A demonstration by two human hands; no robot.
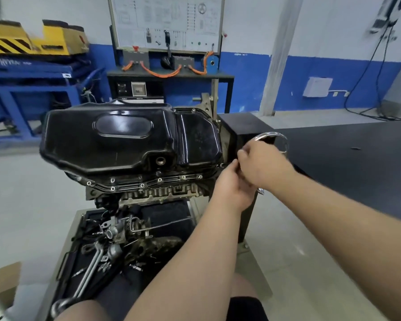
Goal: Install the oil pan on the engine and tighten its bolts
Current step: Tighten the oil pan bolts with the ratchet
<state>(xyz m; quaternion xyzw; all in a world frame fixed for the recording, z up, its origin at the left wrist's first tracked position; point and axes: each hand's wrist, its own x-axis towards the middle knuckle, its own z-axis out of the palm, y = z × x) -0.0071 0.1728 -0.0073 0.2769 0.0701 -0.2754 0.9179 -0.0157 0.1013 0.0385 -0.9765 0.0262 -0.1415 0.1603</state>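
Observation:
The black oil pan sits on top of the upturned engine, which is held on a stand. Several bolts show in the pan's near flange. Both my hands are at the pan's right end. My right hand grips a chrome wrench, which is blurred into an arc above the hand, with a tip poking out below. My left hand is just beneath, its fingertips pinching the tool's front end at the flange corner. What the tool sits on is hidden by my fingers.
Below the engine a black tray holds several loose engine parts and tools. A dark table stretches right, with a black box beside the engine. A training board and a blue lift stand behind. A cardboard box sits at lower left.

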